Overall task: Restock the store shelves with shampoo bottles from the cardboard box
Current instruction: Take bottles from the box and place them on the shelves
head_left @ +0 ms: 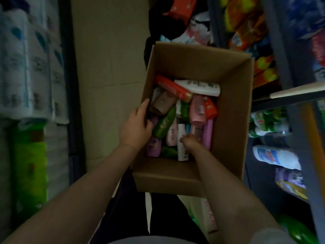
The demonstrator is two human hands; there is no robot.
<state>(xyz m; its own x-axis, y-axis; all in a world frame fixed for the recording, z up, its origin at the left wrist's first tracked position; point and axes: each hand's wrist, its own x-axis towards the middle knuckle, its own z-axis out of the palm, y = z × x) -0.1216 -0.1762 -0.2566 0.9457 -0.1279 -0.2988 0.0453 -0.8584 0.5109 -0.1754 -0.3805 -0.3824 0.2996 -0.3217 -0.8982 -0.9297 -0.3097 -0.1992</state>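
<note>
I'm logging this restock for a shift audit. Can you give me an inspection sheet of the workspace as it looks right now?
Surface: pale tiled floor between shelf units.
Job's things: open cardboard box holding a jumble of shampoo bottles in many colours, lying at mixed angles.
Clutter: packaged goods heaped beyond the box.
Grippers: left hand grips the box's left wall; right hand reaches among the bottles, grasp unclear.
Cables: nothing seen.
Surroundings: paper rolls on the left, stocked shelves on the right; dim, blurred.
</note>
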